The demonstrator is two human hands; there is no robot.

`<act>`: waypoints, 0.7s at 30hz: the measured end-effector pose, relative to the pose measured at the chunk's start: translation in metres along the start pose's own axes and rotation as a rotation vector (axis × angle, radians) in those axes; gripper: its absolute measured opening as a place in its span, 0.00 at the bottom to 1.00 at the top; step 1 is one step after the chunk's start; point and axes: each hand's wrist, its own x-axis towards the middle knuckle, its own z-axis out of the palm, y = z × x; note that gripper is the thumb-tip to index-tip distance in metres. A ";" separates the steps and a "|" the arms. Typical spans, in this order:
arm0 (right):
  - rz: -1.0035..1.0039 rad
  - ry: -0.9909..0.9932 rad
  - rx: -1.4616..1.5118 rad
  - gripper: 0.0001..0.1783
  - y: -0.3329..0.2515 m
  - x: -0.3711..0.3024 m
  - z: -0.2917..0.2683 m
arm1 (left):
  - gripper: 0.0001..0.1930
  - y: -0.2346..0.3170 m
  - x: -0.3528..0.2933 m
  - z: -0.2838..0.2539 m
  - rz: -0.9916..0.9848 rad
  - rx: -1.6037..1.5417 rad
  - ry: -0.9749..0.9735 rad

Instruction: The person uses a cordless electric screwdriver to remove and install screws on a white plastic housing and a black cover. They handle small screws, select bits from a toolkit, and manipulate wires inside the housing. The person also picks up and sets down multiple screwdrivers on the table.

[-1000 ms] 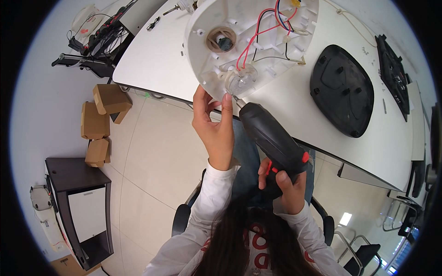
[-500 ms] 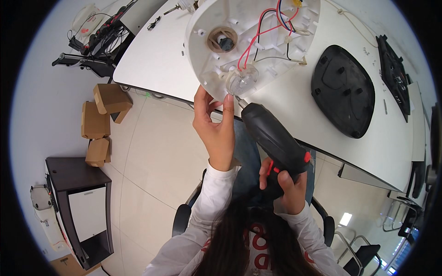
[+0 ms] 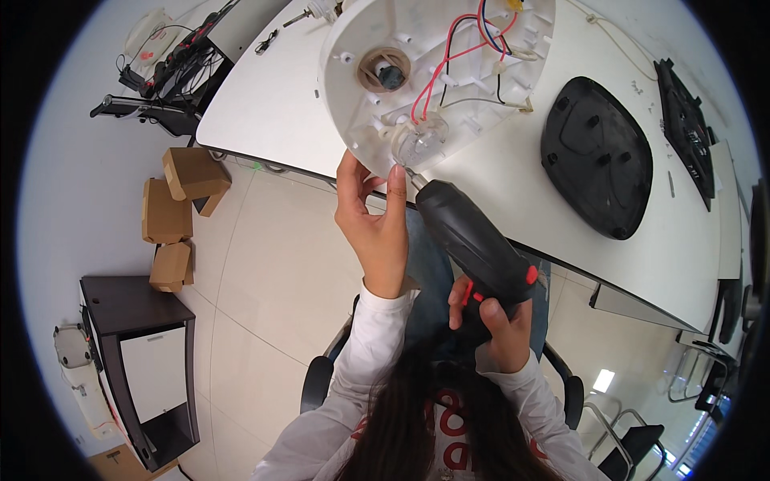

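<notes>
My left hand [image 3: 374,232] is closed on the near rim of a white plastic housing [image 3: 346,100], its thumb beside the drill's tip. The housing lies with its inside up and shows red, black and blue wires, a brown ring round a dark part, and a transparent round part [image 3: 423,140] near my thumb. In my right hand [image 3: 507,333] is a black power drill [image 3: 469,228] with red buttons, gripped by its handle. Its bit points up and left and meets the housing's near edge beside the transparent part. The exact contact spot is too small to make out.
A black oval cover [image 3: 600,160] lies on the white table [image 3: 497,192], right of the housing. Farther right are small screws and a black flat part [image 3: 684,132]. Cardboard boxes [image 3: 167,220] and a dark cabinet [image 3: 136,301] stand on the floor at left.
The housing and the drill have shifted very slightly left in the picture. Both hands keep their hold.
</notes>
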 end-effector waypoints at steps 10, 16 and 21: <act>0.009 0.010 -0.147 0.25 -0.002 -0.002 0.005 | 0.22 0.000 0.000 0.001 -0.001 -0.027 0.014; -0.001 0.040 -0.186 0.23 -0.002 -0.006 0.015 | 0.22 0.000 0.001 0.000 0.014 -0.024 0.009; 0.053 0.073 -0.172 0.20 -0.003 -0.007 0.017 | 0.23 -0.003 -0.001 -0.002 -0.046 -0.061 0.000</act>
